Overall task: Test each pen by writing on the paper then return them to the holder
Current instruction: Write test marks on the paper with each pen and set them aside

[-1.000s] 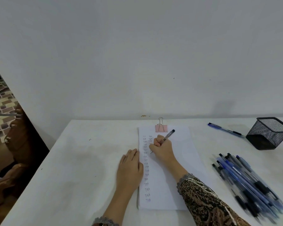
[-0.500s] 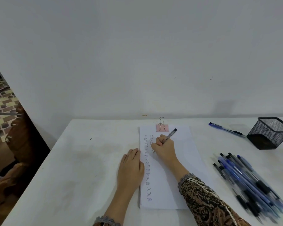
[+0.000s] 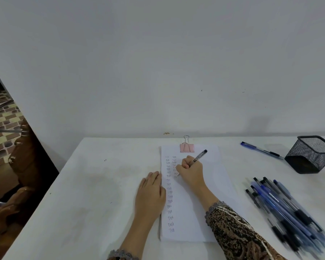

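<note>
A white paper [image 3: 212,186] lies in the middle of the table, with two columns of small handwritten words down its left side. My right hand [image 3: 190,170] grips a black pen [image 3: 200,156] with its tip down on the second column. My left hand [image 3: 151,192] lies flat on the table, fingers straight, pressing the paper's left edge. A black mesh holder [image 3: 310,154] stands at the far right and looks empty. A pile of several blue and black pens [image 3: 287,211] lies at the right. One blue pen [image 3: 260,150] lies apart beside the holder.
A pink binder clip [image 3: 187,147] clamps the paper's top edge. The white table [image 3: 94,194] meets a plain wall at the back. Off the table's left edge stands carved brown wooden furniture [image 3: 23,158].
My right hand with the pen has moved slightly along the second column as it writes. My left hand stays on the paper's edge.
</note>
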### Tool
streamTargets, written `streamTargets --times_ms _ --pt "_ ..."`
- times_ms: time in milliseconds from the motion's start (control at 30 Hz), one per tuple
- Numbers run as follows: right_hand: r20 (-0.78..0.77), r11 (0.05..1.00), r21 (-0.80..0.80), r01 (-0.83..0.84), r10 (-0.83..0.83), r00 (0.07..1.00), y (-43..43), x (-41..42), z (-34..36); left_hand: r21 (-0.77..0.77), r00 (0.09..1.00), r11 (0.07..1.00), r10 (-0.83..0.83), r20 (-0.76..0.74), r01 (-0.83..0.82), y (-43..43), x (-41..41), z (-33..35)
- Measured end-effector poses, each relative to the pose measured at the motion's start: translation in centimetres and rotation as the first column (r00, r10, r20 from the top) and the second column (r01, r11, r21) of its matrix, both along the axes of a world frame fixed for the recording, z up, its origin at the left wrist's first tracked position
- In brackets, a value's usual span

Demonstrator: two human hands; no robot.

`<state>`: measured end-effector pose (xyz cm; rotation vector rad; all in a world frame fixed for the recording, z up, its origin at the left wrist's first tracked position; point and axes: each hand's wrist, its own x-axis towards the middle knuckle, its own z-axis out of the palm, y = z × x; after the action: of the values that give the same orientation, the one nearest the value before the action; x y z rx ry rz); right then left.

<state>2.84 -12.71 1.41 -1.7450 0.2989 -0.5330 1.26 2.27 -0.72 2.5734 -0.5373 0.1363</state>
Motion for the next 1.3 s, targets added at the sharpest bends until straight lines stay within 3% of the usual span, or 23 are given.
streamTargets --times_ms 333,400,433,500,567,767,867,1033,1200,1267,1300 --pt "0.003 0.998 -0.018 -0.053 0.053 0.999 0.0 -0.1 -0.2 0.001 1.000 1.000 -0.003 0.003 0.003 0.0 0.1 -0.2" --pt "-0.009 0.995 0.094 -0.045 0.046 0.999 -0.2 -0.1 0.0 0.006 1.000 1.000 0.001 0.005 -0.001 0.0 0.1 -0.2" --pt "-0.004 0.973 0.228 -0.039 0.041 0.999 -0.5 -0.2 0.1 0.005 1.000 1.000 0.000 0.006 0.000 0.1 0.1 -0.2" --pt "0.027 0.810 0.586 -0.041 0.032 0.999 -1.4 -0.3 0.7 -0.010 1.000 1.000 0.000 0.008 0.000 0.0 0.1 -0.2" --pt "0.047 0.645 0.762 -0.058 0.034 0.998 -2.2 -0.8 1.1 -0.004 1.000 1.000 0.003 0.028 -0.003 -0.1 0.2 -0.4" --pt "0.106 0.525 0.850 -0.047 -0.083 0.991 -1.1 -1.7 0.8 0.023 0.999 1.000 0.010 0.037 -0.011 -0.1 0.2 -0.6" --pt "0.145 0.366 0.926 -0.093 -0.115 0.983 -0.4 -2.5 0.8 0.036 1.000 0.999 0.012 0.027 -0.013 -0.1 0.3 -0.7" --pt "0.163 0.256 0.961 -0.104 -0.221 0.962 -0.1 -3.6 0.5 0.042 1.000 0.999 0.013 0.025 -0.015 -0.1 0.4 -0.8" --pt "0.176 0.254 0.962 -0.103 -0.282 0.943 -0.6 -4.9 1.1 0.028 0.999 0.999 0.014 0.033 -0.015 -0.2 0.5 -1.1" --pt "0.186 0.347 0.934 -0.089 -0.257 0.948 -2.1 -6.1 2.3 0.017 0.999 1.000 0.017 0.039 -0.018 -0.2 0.6 -1.2" --pt "0.176 0.448 0.893 -0.052 -0.240 0.955 -3.3 -7.0 3.1 0.010 0.999 1.000 0.019 0.040 -0.020 -0.2 0.5 -1.2"
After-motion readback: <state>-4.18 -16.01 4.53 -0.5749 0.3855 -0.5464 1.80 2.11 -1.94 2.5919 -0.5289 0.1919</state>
